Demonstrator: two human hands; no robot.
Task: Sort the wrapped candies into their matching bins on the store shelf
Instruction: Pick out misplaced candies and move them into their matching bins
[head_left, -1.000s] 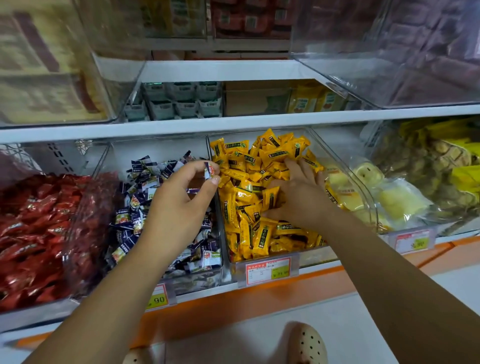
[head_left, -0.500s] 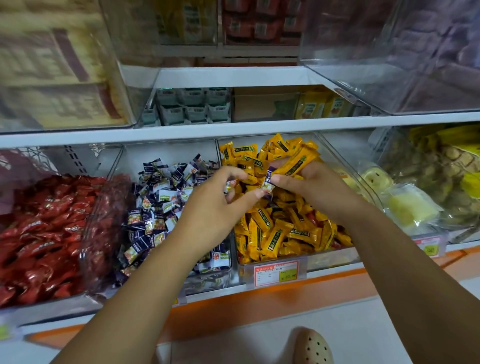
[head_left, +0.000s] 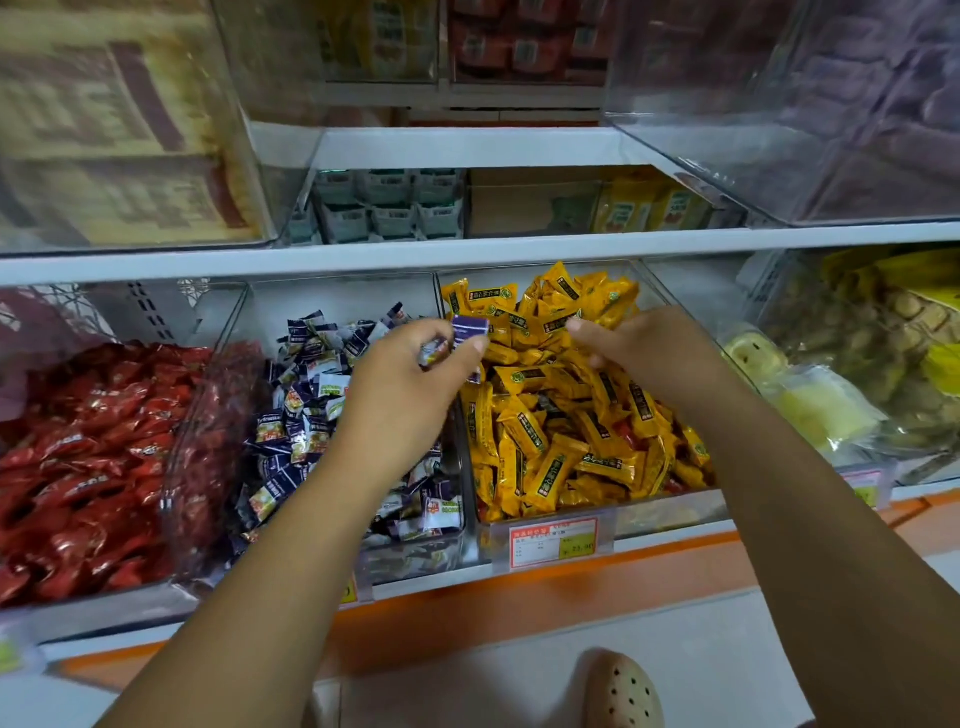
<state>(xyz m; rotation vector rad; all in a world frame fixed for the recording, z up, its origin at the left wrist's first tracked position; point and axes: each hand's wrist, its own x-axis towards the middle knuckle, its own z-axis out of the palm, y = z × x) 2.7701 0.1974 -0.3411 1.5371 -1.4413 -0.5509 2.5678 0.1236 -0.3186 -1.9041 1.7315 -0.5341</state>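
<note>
Store shelving fills the view: a white shelf (head_left: 467, 254) carries a row of clear bins, with blurred bins of other packets above. On the lower row, the red bin (head_left: 208, 415) at the far left holds red wrappers. The middle bin (head_left: 337, 301) holds navy-and-white candies (head_left: 311, 395). The yellow bin (head_left: 675, 296) beside it is heaped with yellow candies (head_left: 561, 415), and a price tag (head_left: 553, 540) hangs on its front.

The left hand (head_left: 410, 379) hovers over the divide between the middle and yellow bins. Its thumb and fingers pinch a purple-wrapped candy (head_left: 469, 332), with what looks like a second small wrapper tucked under the fingers. That candy is in the air, not yet in any bin. The right hand (head_left: 639, 353) is over the yellow heap, fingers loosely bent and parted, with nothing visible in them.

Sorting looks well under way but unfinished. The held piece appears to match the navy pile and has only to be dropped leftward into it. A few reddish and dark spots show among the yellow wrappers; they are probably more strays to pick out, though they are too small to be sure. The red and middle bins look uniform from this angle.
</note>
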